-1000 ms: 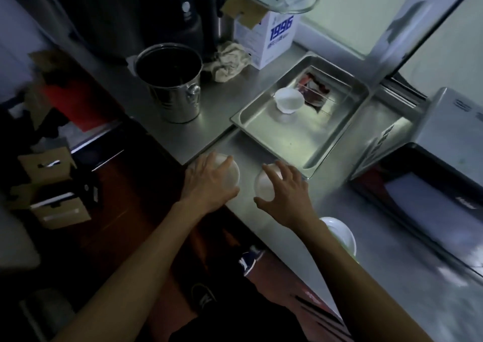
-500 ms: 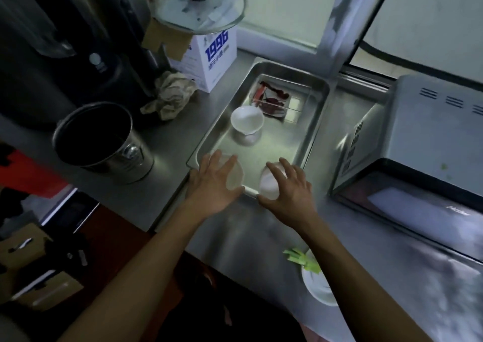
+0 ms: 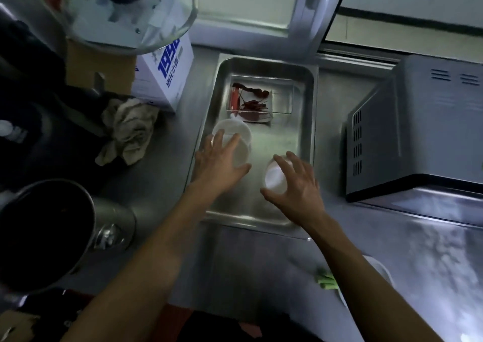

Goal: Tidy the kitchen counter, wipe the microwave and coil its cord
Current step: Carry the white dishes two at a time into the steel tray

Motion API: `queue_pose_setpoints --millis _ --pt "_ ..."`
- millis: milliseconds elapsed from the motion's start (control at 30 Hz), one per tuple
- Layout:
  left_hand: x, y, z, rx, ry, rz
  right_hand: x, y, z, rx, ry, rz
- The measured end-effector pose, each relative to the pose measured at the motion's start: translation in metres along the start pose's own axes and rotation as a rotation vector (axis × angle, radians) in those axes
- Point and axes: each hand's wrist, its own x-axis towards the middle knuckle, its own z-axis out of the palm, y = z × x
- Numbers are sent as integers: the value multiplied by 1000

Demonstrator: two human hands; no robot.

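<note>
Both hands over the rectangular steel tray [image 3: 307,122]. Left hand [image 3: 219,162] grips a small white bowl [image 3: 241,151] above another by the tray's left edge; right hand [image 3: 298,188] grips a second small white bowl [image 3: 274,178].

Your two bare forearms reach forward, side by side. Your left hand [image 3: 220,162] lies palm down with fingers spread; your right hand [image 3: 296,186] curls, with fingers and thumb apart.

I see a steel bucket [image 3: 52,232] at lower left, its inside dark. Farther back stands a white carton [image 3: 167,80] printed with blue numerals, and a glass lid [image 3: 125,15] with a black knob rests on top. Left of it looms something dark, possibly an appliance [image 3: 26,106]. A pale window frame [image 3: 311,15] rises behind.
</note>
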Motion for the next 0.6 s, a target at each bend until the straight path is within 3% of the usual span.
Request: queue_pose_setpoints --millis 233,600 --pt "56 -14 8 32 -45 74 19 -17 14 55 67 81" --pt "94 -22 24 31 -118 117 35 -18 23 60 45 150"
